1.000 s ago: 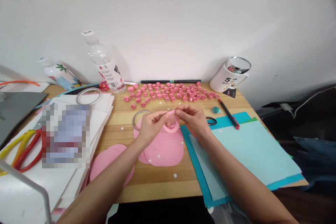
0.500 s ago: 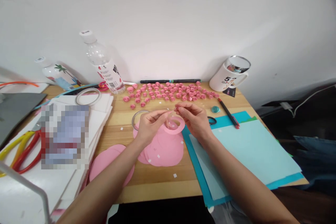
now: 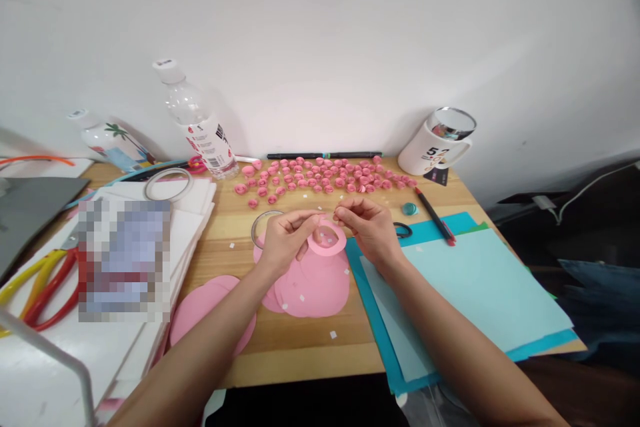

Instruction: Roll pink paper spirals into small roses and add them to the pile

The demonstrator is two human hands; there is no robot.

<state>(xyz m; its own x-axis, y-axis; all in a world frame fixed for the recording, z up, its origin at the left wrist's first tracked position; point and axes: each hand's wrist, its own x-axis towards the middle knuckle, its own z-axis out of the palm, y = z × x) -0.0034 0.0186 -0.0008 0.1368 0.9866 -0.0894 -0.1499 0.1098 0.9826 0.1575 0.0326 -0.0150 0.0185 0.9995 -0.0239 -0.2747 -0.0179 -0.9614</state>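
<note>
Over the pile of smooth, flat pink paper discs [image 3: 317, 290], the left hand [image 3: 285, 237] pinches a pink paper strip [image 3: 327, 249] curved into a loop. Above the pile's right side, the right hand's [image 3: 367, 227] thumb and forefinger draw close; whether they grip anything, I cannot tell. Behind the pile, coiled paper rosettes [image 3: 340, 182] dot the wood-grained desk [image 3: 300, 360].

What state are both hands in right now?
Left hand: closed, holding the pink paper ring.
Right hand: pinched closed; whether it holds anything cannot be told.
</note>
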